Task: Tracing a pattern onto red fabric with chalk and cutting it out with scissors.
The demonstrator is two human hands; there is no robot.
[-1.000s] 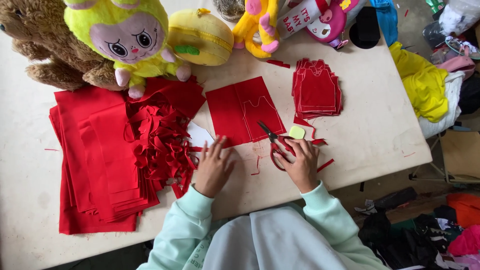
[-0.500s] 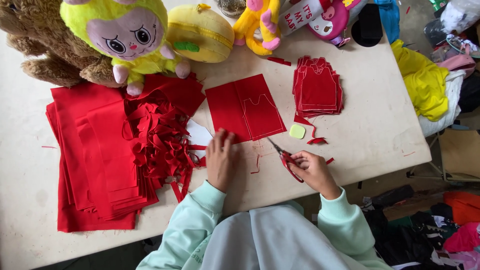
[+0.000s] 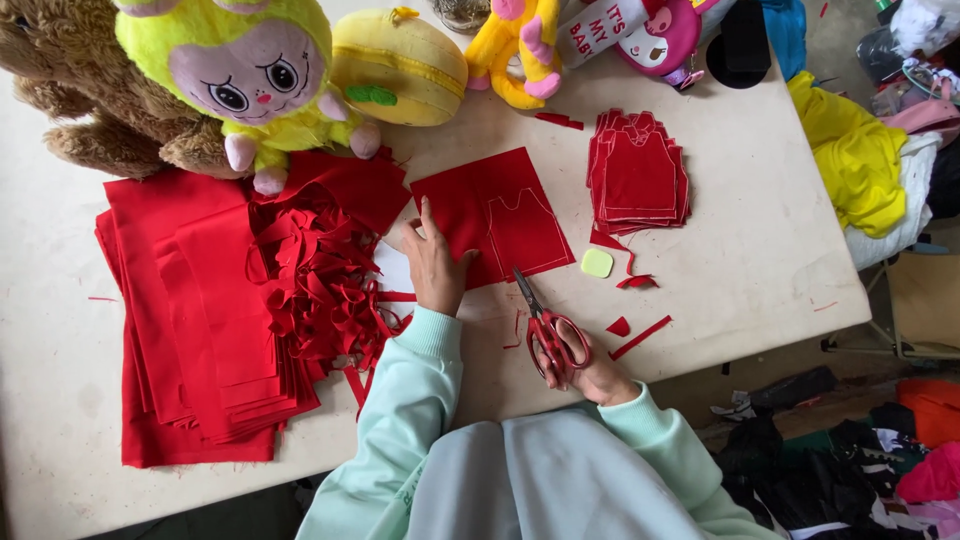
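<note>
My left hand (image 3: 434, 262) lies flat on the left part of a red felt square (image 3: 495, 215) marked with a white chalk outline of a small garment. My right hand (image 3: 590, 372) grips red-handled scissors (image 3: 545, 325), blades pointing up-left toward the square's lower edge, just short of it. A stack of cut red garment shapes (image 3: 640, 172) lies to the right. A small pale yellow chalk piece (image 3: 597, 263) sits between the stack and the scissors.
A pile of red felt sheets (image 3: 190, 310) and tangled red offcuts (image 3: 320, 285) lies at left. Plush toys line the far table edge: a brown bear (image 3: 80, 90), a yellow-green doll (image 3: 250, 70), a yellow macaron cushion (image 3: 400, 65). Red scraps (image 3: 640, 335) lie near the scissors. Clothes (image 3: 860, 150) are heaped beyond the table's right edge.
My left hand slid up onto the red square. My right hand with the scissors drew back toward the table's near edge, leaving the chalk piece lying free.
</note>
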